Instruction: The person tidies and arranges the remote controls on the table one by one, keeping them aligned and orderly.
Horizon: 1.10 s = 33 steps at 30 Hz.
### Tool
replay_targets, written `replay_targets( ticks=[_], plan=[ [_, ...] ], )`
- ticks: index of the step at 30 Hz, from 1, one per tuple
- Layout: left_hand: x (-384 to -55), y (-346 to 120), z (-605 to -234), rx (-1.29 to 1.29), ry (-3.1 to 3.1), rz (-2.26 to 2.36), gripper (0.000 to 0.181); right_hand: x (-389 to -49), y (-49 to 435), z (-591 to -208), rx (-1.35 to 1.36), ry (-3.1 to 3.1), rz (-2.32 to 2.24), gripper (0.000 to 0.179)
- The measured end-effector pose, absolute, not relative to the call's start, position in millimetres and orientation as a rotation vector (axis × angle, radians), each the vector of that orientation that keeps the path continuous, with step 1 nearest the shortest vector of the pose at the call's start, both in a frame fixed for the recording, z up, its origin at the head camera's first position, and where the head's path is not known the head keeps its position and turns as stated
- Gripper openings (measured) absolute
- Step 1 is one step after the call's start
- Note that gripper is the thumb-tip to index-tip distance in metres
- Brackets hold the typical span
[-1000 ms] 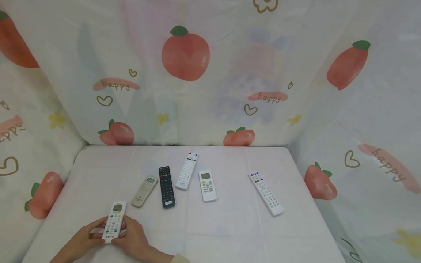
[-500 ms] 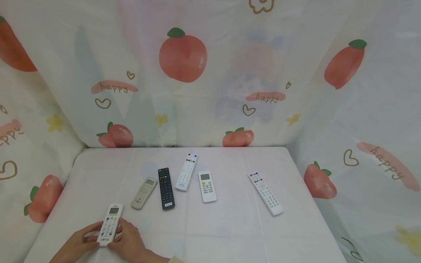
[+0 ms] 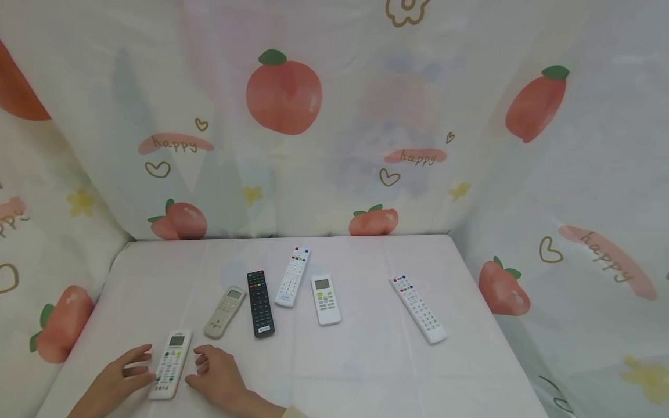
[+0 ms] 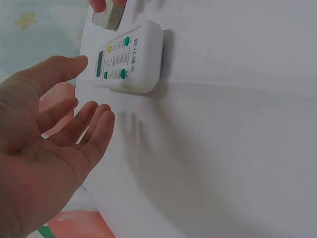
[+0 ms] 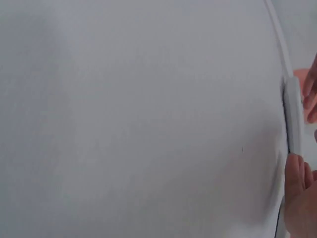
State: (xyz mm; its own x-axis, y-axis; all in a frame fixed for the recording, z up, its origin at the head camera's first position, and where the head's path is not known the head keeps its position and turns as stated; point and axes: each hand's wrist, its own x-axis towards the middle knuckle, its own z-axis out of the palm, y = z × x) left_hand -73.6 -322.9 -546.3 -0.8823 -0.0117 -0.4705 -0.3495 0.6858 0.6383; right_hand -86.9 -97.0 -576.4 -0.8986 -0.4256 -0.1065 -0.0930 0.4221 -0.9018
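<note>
A white remote control point(image 3: 171, 366) with a small grey screen and green and yellow buttons lies face up on the table's near left. My left hand point(image 3: 120, 377) is just left of it, fingers loosely bent. The left wrist view shows a gap between that hand point(image 4: 54, 134) and the remote control point(image 4: 131, 59). On the other side, my right hand point(image 3: 219, 374) is held apart from it, fingers relaxed around nothing. Only part of the right hand point(image 5: 299, 196) shows at the edge of the right wrist view.
Behind lie a beige remote point(image 3: 225, 312), a black remote point(image 3: 260, 303), a long white remote point(image 3: 292, 277) and a short white remote point(image 3: 326, 300). Another long white remote point(image 3: 418, 309) lies farther right. Fruit-printed cloth point(image 3: 284, 174) walls the table point(image 3: 355, 371) at back and sides.
Both hands have let go of the white remote control and moved apart to either side. It now rests on the table. The head view has shifted slightly.
</note>
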Motion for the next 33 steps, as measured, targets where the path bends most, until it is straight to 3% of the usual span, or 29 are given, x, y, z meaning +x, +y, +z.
replay_targets(
  ticks=[13, 33],
  plan=[
    [-97.1, -281.0, -534.1, 0.030, 2.621, 1.269, 0.066, -105.4, -62.0, -579.1, -0.360, 2.414, -1.737, 0.036],
    [-140.9, -241.9, -541.1, 0.216, 2.671, 1.161, 0.066, -115.5, -49.0, -575.7, -0.188, 2.405, -1.723, 0.055]
  ],
)
